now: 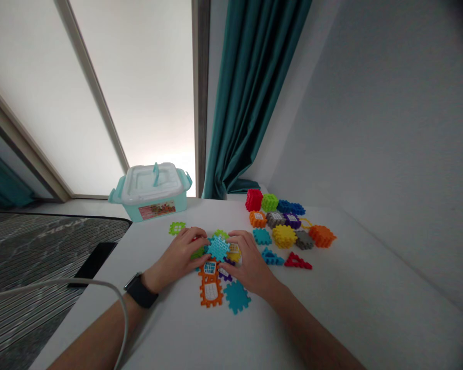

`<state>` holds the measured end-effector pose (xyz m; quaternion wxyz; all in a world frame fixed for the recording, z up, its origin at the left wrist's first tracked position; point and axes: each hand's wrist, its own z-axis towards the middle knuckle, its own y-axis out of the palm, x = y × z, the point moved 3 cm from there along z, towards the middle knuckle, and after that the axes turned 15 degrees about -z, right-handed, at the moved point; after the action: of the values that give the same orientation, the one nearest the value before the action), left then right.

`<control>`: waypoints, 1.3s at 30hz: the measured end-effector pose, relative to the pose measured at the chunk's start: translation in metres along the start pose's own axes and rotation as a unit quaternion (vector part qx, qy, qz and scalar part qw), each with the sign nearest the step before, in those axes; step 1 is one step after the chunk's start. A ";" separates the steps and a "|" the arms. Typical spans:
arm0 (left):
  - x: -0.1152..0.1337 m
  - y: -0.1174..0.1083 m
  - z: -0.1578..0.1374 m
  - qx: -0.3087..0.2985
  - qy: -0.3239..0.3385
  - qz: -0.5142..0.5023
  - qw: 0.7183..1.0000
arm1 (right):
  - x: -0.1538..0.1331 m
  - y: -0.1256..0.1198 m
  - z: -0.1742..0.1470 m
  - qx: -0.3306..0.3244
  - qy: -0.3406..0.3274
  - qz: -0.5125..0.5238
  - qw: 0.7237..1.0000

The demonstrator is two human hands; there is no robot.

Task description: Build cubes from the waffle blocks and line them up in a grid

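Observation:
Both hands surround a small structure of interlocking plastic building tiles on the white table. A light-blue brick-pattern tile [218, 247] forms its upper face. My left hand [182, 253], with a dark watch at the wrist, grips the left side, where a green tile [197, 253] shows between the fingers. From the right, my right hand [250, 264] curls its fingers round a yellow window tile [234, 252]. Below are orange window tiles [210, 291] and a partly covered purple tile [225, 273]. A flat blue tile [237, 296] lies at the front. The fingers hide some joints.
Stacks of tiles stand to the right, among them red [253, 200], yellow [284, 236] and orange [322, 236]. Blue [272, 257] and red triangular pieces [298, 261] lie nearer. A lidded turquoise box [154, 192] is at back left. A white cable [121, 303] crosses my left forearm.

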<state>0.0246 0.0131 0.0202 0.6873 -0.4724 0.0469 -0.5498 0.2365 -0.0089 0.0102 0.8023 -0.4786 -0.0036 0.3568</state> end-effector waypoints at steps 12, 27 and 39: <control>0.004 -0.005 0.002 -0.009 0.005 0.035 0.999 | -0.004 -0.006 0.003 -0.050 -0.052 -0.023 0.997; 0.002 0.007 0.007 -0.038 -0.092 -0.218 0.971 | 0.002 -0.010 0.006 0.040 -0.006 0.063 0.997; -0.006 0.001 0.010 0.054 -0.177 -0.307 0.934 | -0.008 -0.005 0.005 -0.017 0.031 0.101 0.994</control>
<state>0.0291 0.0240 0.0225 0.5065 -0.5158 -0.2526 -0.6430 0.2318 -0.0117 0.0195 0.7540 -0.5006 0.0637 0.4204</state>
